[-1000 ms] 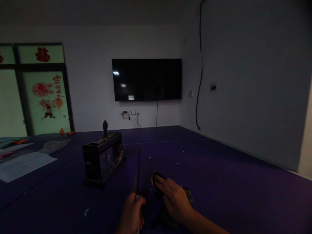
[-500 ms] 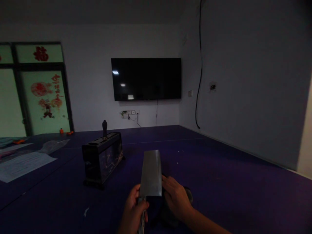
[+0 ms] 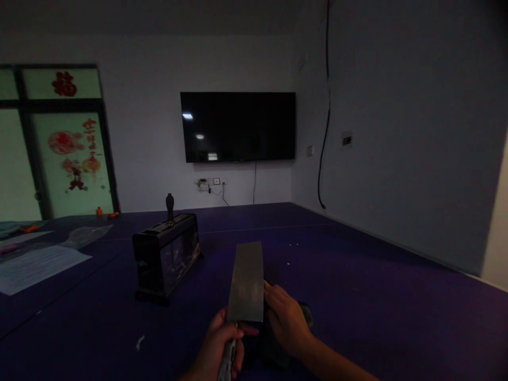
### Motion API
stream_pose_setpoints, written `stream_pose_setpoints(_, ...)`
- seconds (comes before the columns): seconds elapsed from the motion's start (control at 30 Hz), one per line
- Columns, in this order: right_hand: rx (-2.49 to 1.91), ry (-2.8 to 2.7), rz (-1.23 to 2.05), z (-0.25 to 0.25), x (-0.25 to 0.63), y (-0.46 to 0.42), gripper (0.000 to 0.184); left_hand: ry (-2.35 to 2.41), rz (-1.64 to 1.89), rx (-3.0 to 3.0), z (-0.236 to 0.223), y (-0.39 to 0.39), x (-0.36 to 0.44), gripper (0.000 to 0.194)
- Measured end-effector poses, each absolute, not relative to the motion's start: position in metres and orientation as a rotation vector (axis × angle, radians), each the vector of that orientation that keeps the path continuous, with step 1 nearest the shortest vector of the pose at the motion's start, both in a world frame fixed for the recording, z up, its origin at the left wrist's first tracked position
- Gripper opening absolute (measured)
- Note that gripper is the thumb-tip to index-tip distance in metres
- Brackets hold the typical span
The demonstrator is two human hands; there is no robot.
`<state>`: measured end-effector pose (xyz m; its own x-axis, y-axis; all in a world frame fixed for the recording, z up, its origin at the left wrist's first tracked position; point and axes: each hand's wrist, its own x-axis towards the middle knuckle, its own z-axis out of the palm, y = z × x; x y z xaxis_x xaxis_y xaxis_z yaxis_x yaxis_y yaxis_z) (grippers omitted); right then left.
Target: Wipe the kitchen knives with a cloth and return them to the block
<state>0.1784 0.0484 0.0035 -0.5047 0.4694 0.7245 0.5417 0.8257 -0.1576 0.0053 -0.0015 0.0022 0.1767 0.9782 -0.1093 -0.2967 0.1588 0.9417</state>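
My left hand point(image 3: 217, 341) is closed around the handle of a cleaver point(image 3: 246, 283). Its broad grey blade points away from me, with the flat face showing. Just right of the blade, my right hand point(image 3: 288, 320) rests with bent fingers on a dark object point(image 3: 306, 313) that has a rounded end. The blade hides the fingertips and the front of that object, and I cannot make out its kind. Left of the cleaver stands a black knife block point(image 3: 178, 259) with clear side panels. One black handle point(image 3: 170, 206) sticks up from its top.
A purple tabletop point(image 3: 357, 296) reaches to the walls. Printed paper point(image 3: 39, 267) and a clear plastic bag point(image 3: 89, 236) lie at the left. White scraps point(image 3: 139, 343) dot the surface. Small orange items point(image 3: 113, 215) sit near the door. A television point(image 3: 240, 127) hangs on the far wall.
The cleaver was edge-up, showing as a thin line; it has turned so its flat face shows, over to the right beside my right hand. The black, yellow-edged round part under my right fingers became hidden.
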Motion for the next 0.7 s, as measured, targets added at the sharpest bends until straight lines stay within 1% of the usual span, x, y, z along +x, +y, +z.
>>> stream_pose_setpoints(0.17,-0.754,-2.189,-0.126,0.0013,0.1789,0.0499,0.065,1.037,1.101,0.935,0.0015,-0.0006,0.0054,0.027)
stream_pose_setpoints(0.37,-0.809,-2.126,-0.150,-0.0039,0.1778,0.0535,0.067,1.082,1.229,0.885,0.0045,0.0005,0.0070,0.023)
stream_pose_setpoints(0.5,-0.756,-1.988,-0.174,-0.0046,0.1814,0.0540,0.062,1.138,1.250,0.858,0.0037,-0.0031,0.0084,0.015)
stream_pose_setpoints(0.6,-0.615,-1.920,-0.240,-0.0034,0.1850,0.0510,0.056,1.185,1.244,0.895,0.0034,-0.0058,0.0090,0.016)
stream_pose_setpoints(0.7,-0.503,-2.022,-0.287,-0.0035,0.1848,0.0477,0.053,1.214,1.241,0.922,0.0040,-0.0057,0.0084,0.018)
